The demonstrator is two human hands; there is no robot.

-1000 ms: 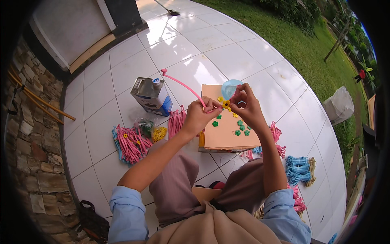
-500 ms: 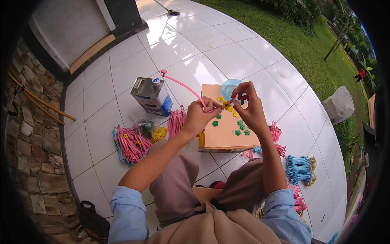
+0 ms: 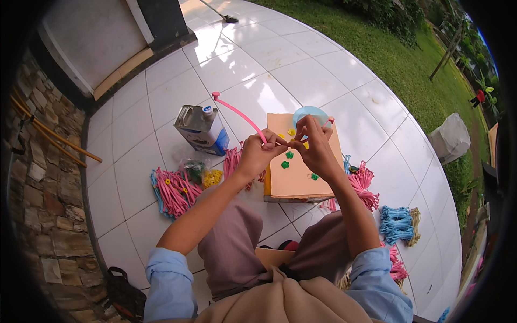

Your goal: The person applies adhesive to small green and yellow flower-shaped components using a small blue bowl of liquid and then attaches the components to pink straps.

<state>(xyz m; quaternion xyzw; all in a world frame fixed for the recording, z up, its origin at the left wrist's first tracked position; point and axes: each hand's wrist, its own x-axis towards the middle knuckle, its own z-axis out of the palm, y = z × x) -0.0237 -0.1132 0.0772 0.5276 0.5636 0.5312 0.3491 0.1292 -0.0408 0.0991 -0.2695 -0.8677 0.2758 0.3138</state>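
Observation:
A thin pink plastic strip (image 3: 239, 114) with a knobbed end runs between my two hands above the board. My left hand (image 3: 260, 155) is closed in a pinch around its middle, and its long free part curves up to the left. Right beside it, my right hand (image 3: 315, 149) pinches the strip, whose other pink end (image 3: 330, 121) pokes out past the fingers. A bit of yellow shows at the meeting fingertips; the fingers hide the rest. Below lie green plastic flowers (image 3: 290, 155) and yellow flowers (image 3: 291, 132) on the tan board (image 3: 301, 184).
A light-blue bowl (image 3: 307, 112) stands at the board's far edge. Left are a metal can (image 3: 200, 131), a bag of yellow pieces (image 3: 211, 178) and bundled pink strips (image 3: 175, 192). Pink bundles (image 3: 364, 185) and blue bundles (image 3: 396, 225) lie on the right floor.
My right hand has moved left and down, closing in on the left hand's fingertips. The yellow flower with a dark centre, visible before on the strip, is now mostly covered by fingers.

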